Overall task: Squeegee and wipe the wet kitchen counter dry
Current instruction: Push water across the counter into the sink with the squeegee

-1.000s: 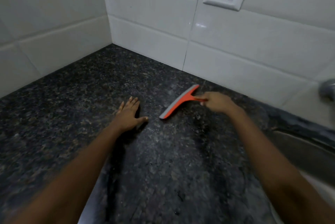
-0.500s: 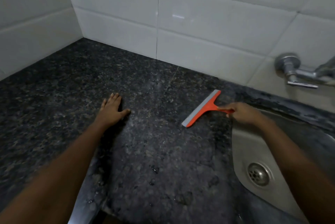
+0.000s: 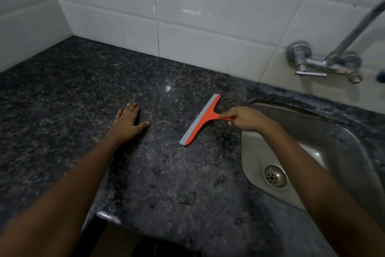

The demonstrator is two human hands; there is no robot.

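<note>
An orange squeegee (image 3: 201, 120) with a grey rubber blade lies blade-down on the dark speckled granite counter (image 3: 62, 94), just left of the sink. My right hand (image 3: 248, 118) is closed around its handle, over the sink's left rim. My left hand (image 3: 127, 123) rests flat on the counter with fingers spread, about a hand's width left of the blade. Water drops and wet patches (image 3: 185, 196) sit on the counter in front of the squeegee.
A steel sink (image 3: 337, 140) with a drain (image 3: 275, 176) is set into the counter at the right. A wall tap (image 3: 323, 63) juts out above it. White tiled walls (image 3: 116, 17) close the back and left. The counter's front edge (image 3: 108, 215) is near me.
My right hand has drawn the squeegee rightwards across the counter towards the sink. The view has swung right, bringing the sink and tap in. My left hand has stayed flat on the counter.
</note>
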